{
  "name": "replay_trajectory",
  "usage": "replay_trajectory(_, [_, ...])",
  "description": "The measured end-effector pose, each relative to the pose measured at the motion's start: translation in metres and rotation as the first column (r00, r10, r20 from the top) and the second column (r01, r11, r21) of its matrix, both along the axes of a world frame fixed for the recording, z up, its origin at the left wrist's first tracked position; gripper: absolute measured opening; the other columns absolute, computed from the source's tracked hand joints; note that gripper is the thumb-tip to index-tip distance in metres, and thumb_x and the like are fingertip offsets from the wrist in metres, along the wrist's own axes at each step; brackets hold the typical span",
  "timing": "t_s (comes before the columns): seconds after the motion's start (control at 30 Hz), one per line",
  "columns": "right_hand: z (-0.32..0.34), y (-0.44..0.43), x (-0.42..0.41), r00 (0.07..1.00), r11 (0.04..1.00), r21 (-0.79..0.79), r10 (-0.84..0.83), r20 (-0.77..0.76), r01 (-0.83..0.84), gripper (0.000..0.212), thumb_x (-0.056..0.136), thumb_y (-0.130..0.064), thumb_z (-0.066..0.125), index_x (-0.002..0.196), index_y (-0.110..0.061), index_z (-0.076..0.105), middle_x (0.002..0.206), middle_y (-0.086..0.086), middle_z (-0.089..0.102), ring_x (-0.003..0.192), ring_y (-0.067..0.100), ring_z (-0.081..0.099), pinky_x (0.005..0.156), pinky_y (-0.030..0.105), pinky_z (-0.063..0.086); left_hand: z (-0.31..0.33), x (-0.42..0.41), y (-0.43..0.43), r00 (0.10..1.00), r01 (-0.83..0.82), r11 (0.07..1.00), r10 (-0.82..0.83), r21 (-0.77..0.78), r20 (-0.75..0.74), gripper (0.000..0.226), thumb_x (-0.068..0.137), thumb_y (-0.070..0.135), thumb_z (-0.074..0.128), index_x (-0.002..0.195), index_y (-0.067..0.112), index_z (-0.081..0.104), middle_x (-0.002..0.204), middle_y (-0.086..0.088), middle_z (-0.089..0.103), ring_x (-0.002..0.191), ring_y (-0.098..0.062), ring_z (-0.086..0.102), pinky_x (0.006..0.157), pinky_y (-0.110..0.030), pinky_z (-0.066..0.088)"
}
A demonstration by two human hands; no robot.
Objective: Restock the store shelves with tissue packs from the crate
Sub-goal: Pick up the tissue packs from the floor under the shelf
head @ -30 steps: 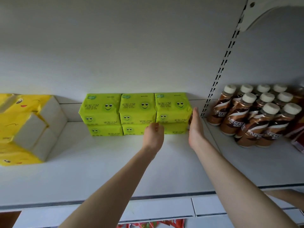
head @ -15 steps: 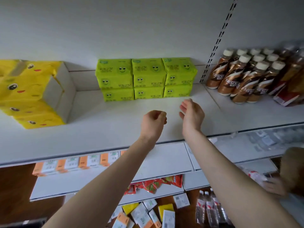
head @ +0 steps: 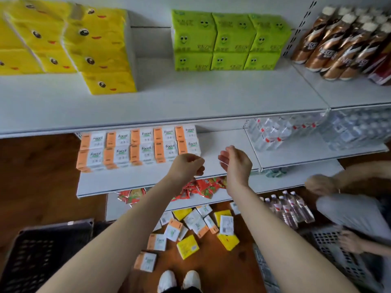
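While the left hand [head: 186,167] and right hand [head: 238,163] hang empty, fingers loosely curled, small orange and yellow wrapped tissue packs [head: 191,227] lie scattered on the brown wooden floor [head: 42,176], where 1 careless step could crush them.

Pretty much all white metal shelving here. The top shelf [head: 190,102] runs right across the upper half of the frame. Behind it there's a plain white back panel [head: 152,9], plus a slotted upright [head: 296,32] at the upper right where two bays meet. A shorter middle shelf [head: 127,182] sits below at center, and a lower shelf [head: 300,178] pokes out under it toward the right. The floor [head: 38,176] is dark reddish-brown wood, visible at left and bottom center. Light's soft, flat, kinda dim, with shade under the top shelf.
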State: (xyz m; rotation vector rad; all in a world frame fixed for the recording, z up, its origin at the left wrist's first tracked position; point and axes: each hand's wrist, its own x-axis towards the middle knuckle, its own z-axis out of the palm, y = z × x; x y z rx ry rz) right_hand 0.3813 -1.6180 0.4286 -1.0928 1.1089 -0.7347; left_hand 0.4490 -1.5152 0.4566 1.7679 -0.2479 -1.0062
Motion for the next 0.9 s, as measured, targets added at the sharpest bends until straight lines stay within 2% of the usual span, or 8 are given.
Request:
replay_trajectory(0.1, [-0.020,0.019,0.000,0.997,0.998,0.032,0.064,-0.039,-0.063,0.022,0.091,-0.011,0.051,0.070,-0.015,0.056,0.070,0.005,0.062,0.066,0.017,0.061,0.060,0.024,0.049,-0.019,0.000,0.021,0.995,-0.086,0.996,0.085,-0.001,-0.052,0.014,0.093,0.011,0.052,0.081,0.008,0.059,0.073,-0.008,0.060,0.063,-0.016,0.056,0.042,-0.013,0.043])
replay_trajectory(0.17, [-0.037,0.029,0.000,0.992,0.994,0.053,0.098,-0.081,-0.094,0.022,0.091,-0.010,0.052,0.070,-0.015,0.056,0.070,0.005,0.062,0.066,0.019,0.060,0.060,0.025,0.049,-0.034,-0.001,0.033,0.990,-0.126,0.991,0.128,0.038,-0.050,0.019,0.092,0.010,0.052,0.074,0.012,0.058,0.071,-0.008,0.061,0.064,-0.019,0.056,0.047,-0.017,0.043])
replay_trajectory(0.23, [-0.058,0.041,-0.006,0.981,0.989,0.064,0.139,-0.138,-0.132,0.024,0.090,-0.012,0.053,0.067,-0.016,0.058,0.071,0.007,0.064,0.070,0.025,0.061,0.068,0.033,0.049,-0.051,-0.005,0.045,0.989,-0.136,0.988,0.140,0.078,-0.055,0.021,0.092,0.012,0.052,0.072,0.014,0.058,0.074,-0.010,0.062,0.070,-0.022,0.056,0.056,-0.023,0.042])
replay_trajectory(0.33, [-0.086,0.058,-0.015,0.951,0.972,0.090,0.231,-0.208,-0.216,0.023,0.089,-0.019,0.055,0.066,-0.018,0.060,0.078,0.011,0.065,0.079,0.028,0.060,0.076,0.042,0.050,-0.075,-0.012,0.064,0.985,-0.152,0.979,0.161,0.134,-0.063,0.021,0.093,0.015,0.051,0.072,0.016,0.057,0.075,-0.005,0.062,0.070,-0.016,0.059,0.059,-0.023,0.042])
replay_trajectory(0.43, [-0.112,0.071,-0.015,0.940,0.964,0.115,0.261,-0.220,-0.241,0.023,0.092,-0.017,0.052,0.069,-0.017,0.058,0.075,0.006,0.062,0.077,0.023,0.060,0.069,0.032,0.049,-0.106,-0.012,0.081,0.978,-0.182,0.970,0.195,0.162,-0.067,0.019,0.094,0.015,0.049,0.077,0.017,0.057,0.073,-0.002,0.061,0.067,-0.013,0.059,0.057,-0.023,0.041])
replay_trajectory(0.57, [-0.152,0.087,-0.012,0.938,0.959,0.142,0.270,-0.218,-0.244,0.023,0.093,-0.017,0.050,0.072,-0.015,0.056,0.071,0.003,0.061,0.069,0.018,0.060,0.068,0.030,0.048,-0.153,-0.008,0.096,0.966,-0.211,0.959,0.235,0.190,-0.113,0.014,0.094,0.015,0.050,0.084,0.012,0.057,0.075,-0.004,0.062,0.068,-0.016,0.058,0.058,-0.023,0.041])
replay_trajectory(0.8, [-0.268,0.100,-0.011,0.926,0.961,0.188,0.250,-0.283,-0.202,0.024,0.093,-0.017,0.051,0.070,-0.016,0.055,0.072,0.001,0.061,0.069,0.015,0.059,0.059,0.022,0.044,-0.272,0.002,0.101,0.972,-0.135,0.962,0.175,0.237,-0.158,0.013,0.092,0.012,0.051,0.083,0.009,0.060,0.072,-0.007,0.061,0.063,-0.017,0.058,0.067,-0.030,0.046])
replay_trajectory(0.9, [-0.345,0.104,-0.027,0.927,0.962,0.218,0.225,-0.301,-0.163,0.022,0.093,-0.015,0.050,0.072,-0.015,0.055,0.072,0.001,0.060,0.068,0.013,0.059,0.059,0.020,0.046,-0.353,-0.009,0.103,0.982,-0.048,0.958,0.097,0.283,-0.163,0.015,0.092,0.012,0.049,0.082,0.009,0.059,0.072,-0.007,0.061,0.060,-0.015,0.056,0.056,-0.021,0.043])
